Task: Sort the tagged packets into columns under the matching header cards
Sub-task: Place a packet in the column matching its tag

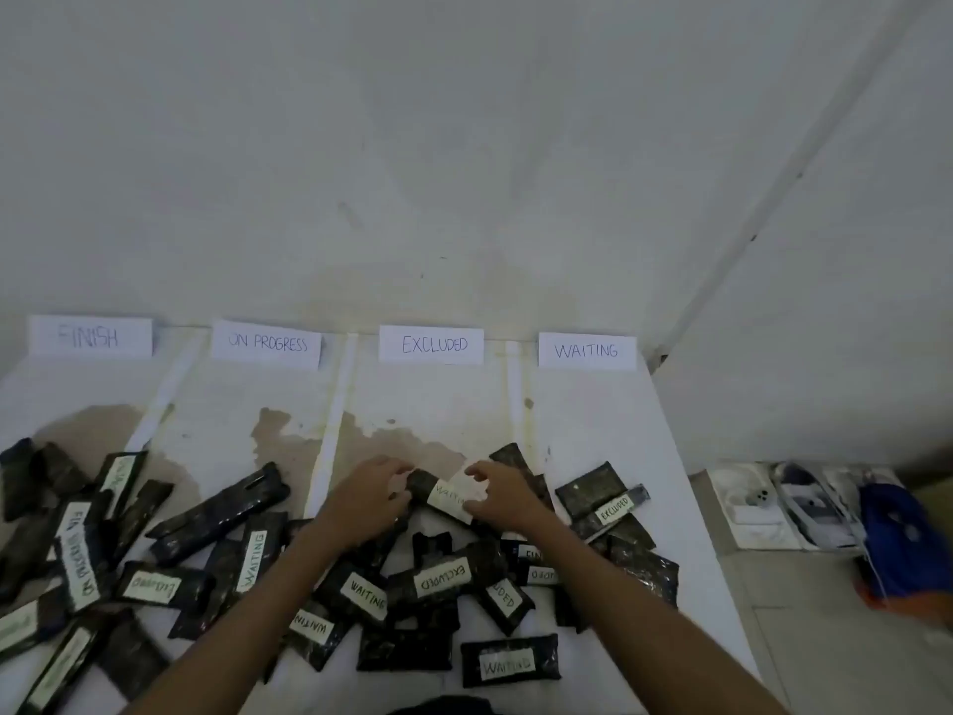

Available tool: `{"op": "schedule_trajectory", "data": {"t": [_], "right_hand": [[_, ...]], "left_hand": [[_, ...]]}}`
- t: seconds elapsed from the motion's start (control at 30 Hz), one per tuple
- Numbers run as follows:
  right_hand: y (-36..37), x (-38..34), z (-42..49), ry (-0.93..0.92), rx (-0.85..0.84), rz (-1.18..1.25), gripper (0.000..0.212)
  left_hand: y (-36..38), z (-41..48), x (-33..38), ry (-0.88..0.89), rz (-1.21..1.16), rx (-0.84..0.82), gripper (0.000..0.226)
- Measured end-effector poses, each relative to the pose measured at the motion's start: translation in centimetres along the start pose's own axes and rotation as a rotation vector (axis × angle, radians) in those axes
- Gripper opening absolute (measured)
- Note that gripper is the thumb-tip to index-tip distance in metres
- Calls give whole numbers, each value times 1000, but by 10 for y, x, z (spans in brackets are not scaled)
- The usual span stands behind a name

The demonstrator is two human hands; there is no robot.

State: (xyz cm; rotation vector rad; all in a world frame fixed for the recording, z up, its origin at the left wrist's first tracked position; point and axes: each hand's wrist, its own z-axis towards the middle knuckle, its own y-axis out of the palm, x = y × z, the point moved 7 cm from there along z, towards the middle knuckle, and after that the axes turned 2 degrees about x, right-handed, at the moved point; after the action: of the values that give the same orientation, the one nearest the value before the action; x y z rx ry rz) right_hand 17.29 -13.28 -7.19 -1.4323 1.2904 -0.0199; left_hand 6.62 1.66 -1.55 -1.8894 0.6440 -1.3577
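Note:
Four white header cards stand along the wall: FINISH (91,337), ON PROGRESS (266,344), EXCLUDED (431,344) and WAITING (587,350). Several dark packets with white tags lie heaped across the near part of the white table (232,405). Between both hands is a dark packet tagged WAITING (444,493), below the EXCLUDED card. My left hand (368,495) grips its left end. My right hand (497,495) pinches its right end at the tag. Another packet tagged EXCLUDED (613,509) lies just right of my right hand.
White strips (338,405) divide the table into columns under the cards. The wall rises straight behind the cards. Right of the table, on the floor, sit white trays (758,508) and a blue bag (897,539). Brown stains mark the table's middle.

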Motion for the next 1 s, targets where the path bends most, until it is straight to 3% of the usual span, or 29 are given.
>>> {"op": "schedule_trajectory", "data": {"t": [0.1, 0.23, 0.37, 0.6, 1.0], "right_hand": [[29, 10, 3, 48, -43, -208, 62], [39, 14, 5, 32, 42, -341, 50], [38, 16, 4, 11, 68, -335, 46], [8, 24, -4, -24, 161, -231, 56], [-93, 78, -46, 17, 420, -266, 58]], "left_hand": [[13, 5, -8, -52, 14, -16, 43], [25, 11, -14, -85, 13, -61, 45], [30, 13, -13, -68, 38, -58, 44], [26, 17, -4, -16, 69, 45, 48], [51, 67, 47, 107, 96, -71, 56]]}}
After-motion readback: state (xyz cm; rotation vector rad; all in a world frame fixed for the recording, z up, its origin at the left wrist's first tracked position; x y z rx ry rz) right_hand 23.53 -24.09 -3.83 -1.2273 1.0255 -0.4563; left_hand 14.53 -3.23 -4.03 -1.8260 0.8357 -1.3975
